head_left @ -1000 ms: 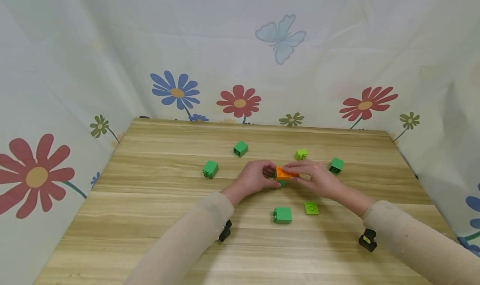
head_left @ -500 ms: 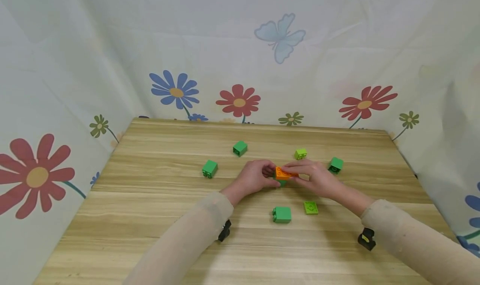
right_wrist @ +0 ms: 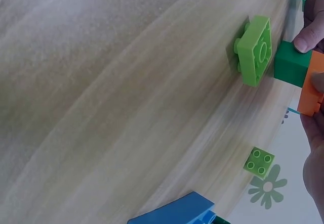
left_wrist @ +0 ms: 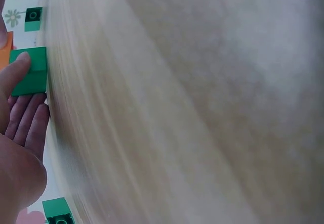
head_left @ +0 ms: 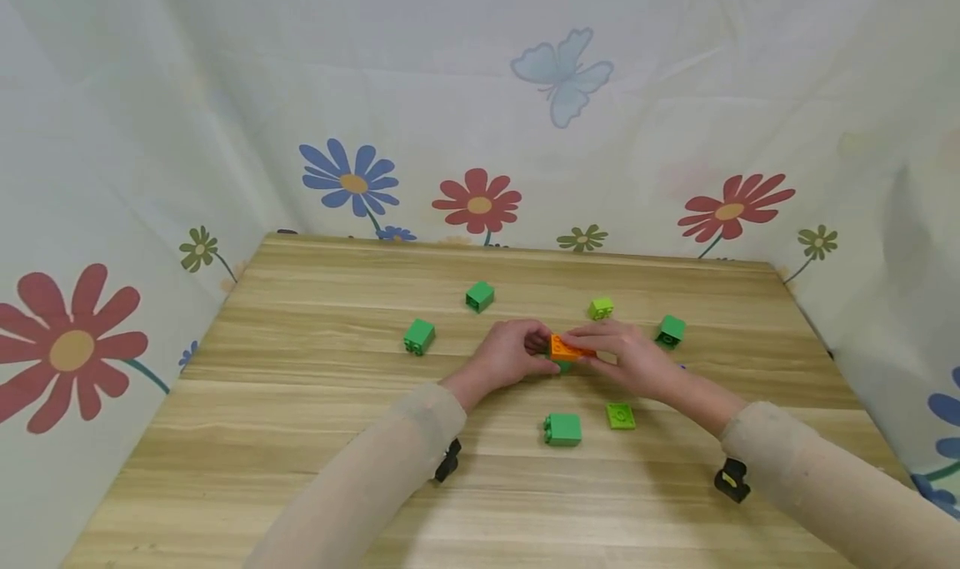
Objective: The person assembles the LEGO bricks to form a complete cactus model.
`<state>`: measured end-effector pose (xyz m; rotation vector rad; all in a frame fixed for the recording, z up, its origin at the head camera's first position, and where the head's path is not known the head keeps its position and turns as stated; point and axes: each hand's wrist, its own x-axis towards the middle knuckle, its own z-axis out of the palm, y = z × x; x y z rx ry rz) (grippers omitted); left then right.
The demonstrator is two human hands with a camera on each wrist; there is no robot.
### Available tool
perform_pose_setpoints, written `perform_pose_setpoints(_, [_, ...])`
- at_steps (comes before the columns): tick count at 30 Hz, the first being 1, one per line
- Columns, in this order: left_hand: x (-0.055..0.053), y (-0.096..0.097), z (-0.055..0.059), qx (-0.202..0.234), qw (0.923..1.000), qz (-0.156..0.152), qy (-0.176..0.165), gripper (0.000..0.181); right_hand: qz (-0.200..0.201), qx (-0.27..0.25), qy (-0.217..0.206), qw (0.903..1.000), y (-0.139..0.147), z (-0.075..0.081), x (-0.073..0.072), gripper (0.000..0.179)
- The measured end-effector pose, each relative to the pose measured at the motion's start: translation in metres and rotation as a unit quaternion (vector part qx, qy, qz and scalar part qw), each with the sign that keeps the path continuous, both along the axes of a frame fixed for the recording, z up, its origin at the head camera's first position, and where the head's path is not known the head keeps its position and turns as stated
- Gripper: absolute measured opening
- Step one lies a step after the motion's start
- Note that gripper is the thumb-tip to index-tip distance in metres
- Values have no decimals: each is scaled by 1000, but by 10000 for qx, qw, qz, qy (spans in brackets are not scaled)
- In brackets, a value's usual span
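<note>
A green brick stands on the wooden table, its front face showing in the left wrist view. My left hand grips it, thumb on the near side and other fingers at its far side. On top of it lies an orange brick with studs facing up. My right hand pinches this orange brick at its right end, fingers over the top and thumb at the front edge. In the right wrist view, the orange brick sits right against the green brick. My fingers hide part of both.
Nearer me lie another green brick and a flat lime plate. Farther back are green bricks at left, centre and right, plus a small lime brick. A blue brick shows in the right wrist view.
Both hands stay almost in place on the two bricks. The right hand has shifted slightly, and a speck of blue now shows beside the right wrist.
</note>
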<state>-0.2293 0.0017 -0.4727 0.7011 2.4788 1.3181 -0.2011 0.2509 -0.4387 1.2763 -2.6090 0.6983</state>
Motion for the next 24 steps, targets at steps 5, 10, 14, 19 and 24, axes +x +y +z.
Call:
perform_pose_setpoints(5, [0,0,-1,-67,10000,14,66,37,37,-61,-35,10000,0,0,0,43])
perform_pose_setpoints(10, [0,1,0,-114,9999,2,130,36,-103,-147,-174,9997,1,-2,1,43])
perform_pose_setpoints(14, [0,1,0,-163,9998,30,121,37,-337,-156,-333,9988,2,-5,2,49])
perform_pose_setpoints(19, [0,1,1,-156,9998,52,58,39,-640,-141,-477,9967,4,-4,5,53])
perform_pose_setpoints(24, [-1,1,1,-194,9998,77,52,38,-961,-140,-512,9940,9,2,8,53])
